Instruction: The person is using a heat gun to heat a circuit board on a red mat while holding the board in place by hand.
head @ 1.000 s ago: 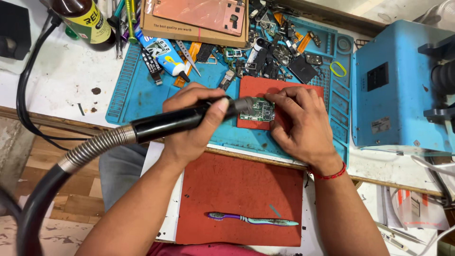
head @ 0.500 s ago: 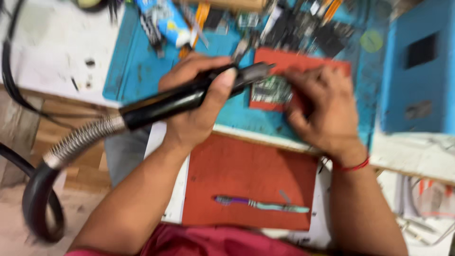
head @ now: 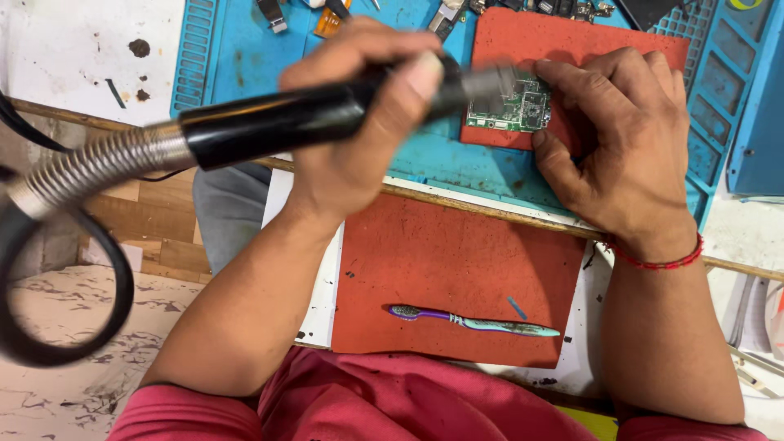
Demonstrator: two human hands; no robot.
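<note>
While left hand (head: 359, 122) fingers grip hot-air wand (head: 269, 122), right hand (head: 625, 139) fingers pin circuit board (head: 510, 106)

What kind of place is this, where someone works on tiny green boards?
Probably an electronics repair bench: the left hand aims a hot-air tool at a green circuit board on a blue work mat.

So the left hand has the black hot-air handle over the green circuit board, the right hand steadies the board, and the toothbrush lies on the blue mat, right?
Not quite: the toothbrush lies on the lower red sheet, not the blue mat, as the head view shows. The rest holds: the left hand grips the black hot-air handle over the green circuit board, and the right hand steadies it.
</note>
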